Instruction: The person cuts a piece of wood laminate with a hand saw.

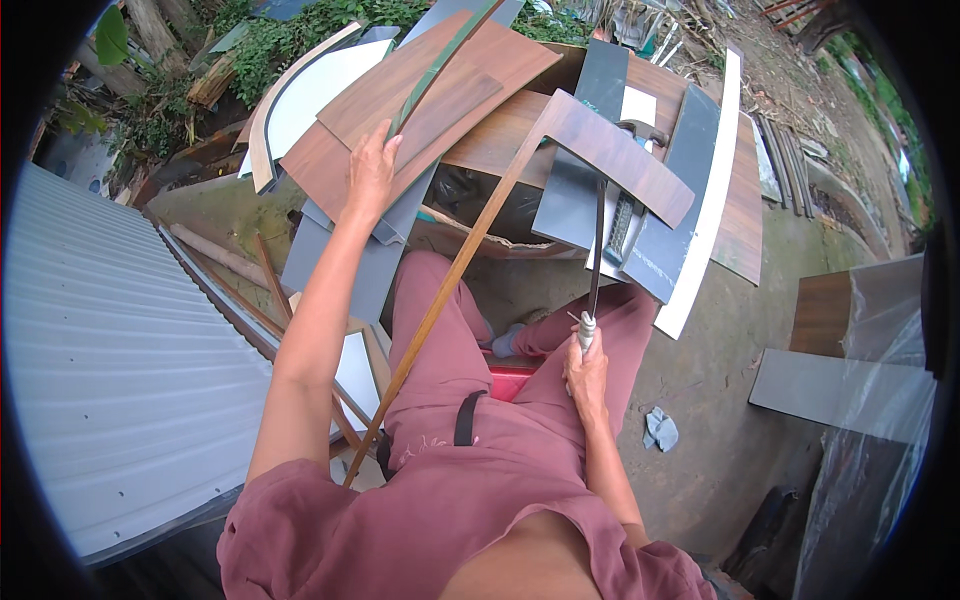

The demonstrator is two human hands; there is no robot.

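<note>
Right grip (586, 374) snug round blade handle (587, 331), left grip (371, 172) curled on green strip (427, 81)

Head fisheye faces down, near left hand (371, 172), right hand (586, 372); rim seemingly distorted.

Mauve-pink cloth top (420, 520) with short sleeves (275, 512), at seven and five o'clock; matching mauve-pink cloth trousers (440, 340), at twelve; pale script-like marking (425, 444); narrow black strap (467, 418), at the marking's two o'clock.
</note>
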